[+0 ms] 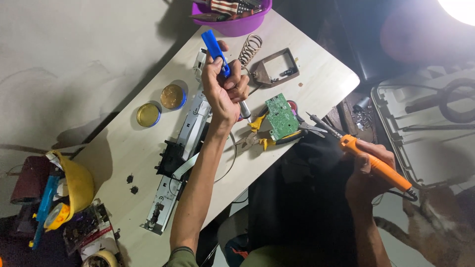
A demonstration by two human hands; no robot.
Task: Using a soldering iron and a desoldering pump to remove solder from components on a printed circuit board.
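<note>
Head view: our left hand [223, 89] grips the blue desoldering pump [215, 50], our right hand [368, 163] the orange soldering iron [378, 165]; neither touches the green circuit board [281, 116] yet.

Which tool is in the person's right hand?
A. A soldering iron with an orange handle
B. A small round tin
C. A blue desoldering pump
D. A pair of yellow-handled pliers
A. The right hand grips the orange-handled soldering iron, tip pointed toward the green circuit board; the blue desoldering pump is in the left hand, and the yellow-handled pliers lie on the table.
</note>
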